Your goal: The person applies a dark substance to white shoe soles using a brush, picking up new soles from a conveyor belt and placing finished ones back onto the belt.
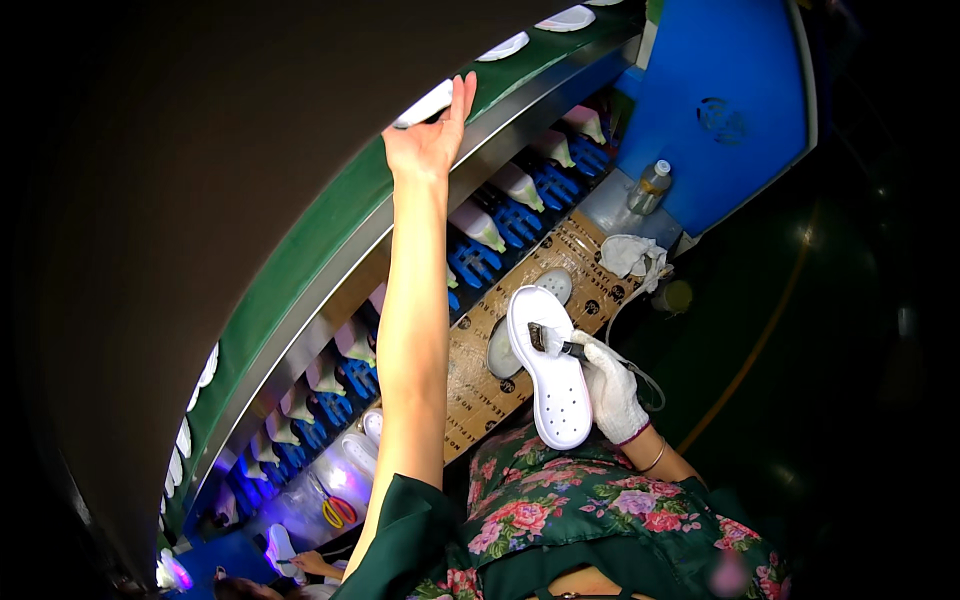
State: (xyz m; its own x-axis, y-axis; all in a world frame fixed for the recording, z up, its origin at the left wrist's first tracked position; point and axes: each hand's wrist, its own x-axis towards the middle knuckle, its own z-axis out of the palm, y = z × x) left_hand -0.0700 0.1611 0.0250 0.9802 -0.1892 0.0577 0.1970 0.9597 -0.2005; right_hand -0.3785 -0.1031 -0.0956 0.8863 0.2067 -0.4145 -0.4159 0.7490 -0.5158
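Observation:
My bare left hand (428, 145) reaches up to a green conveyor belt (340, 205). Its visible fingers are stretched out beside a white shoe piece (428, 106) on the belt; some fingers are hidden, so a grip does not show. In a white knitted glove, my right hand (612, 390) closes around a brush (545, 340) with dark bristles and a dark handle. The same hand keeps up a white shoe sole (562, 405) with small holes in its wide end, above my lap. The bristles rest over the sole's inner face.
Below the belt runs a rack of blue clamps (517, 222) with pale shoe lasts (478, 226). Cardboard (480, 405) bears grey oval pieces (503, 350). Nearby are a bottle (650, 187), a white cloth (630, 255), and yellow-red scissors (338, 511). Another person's hand (315, 563) shows at lower left.

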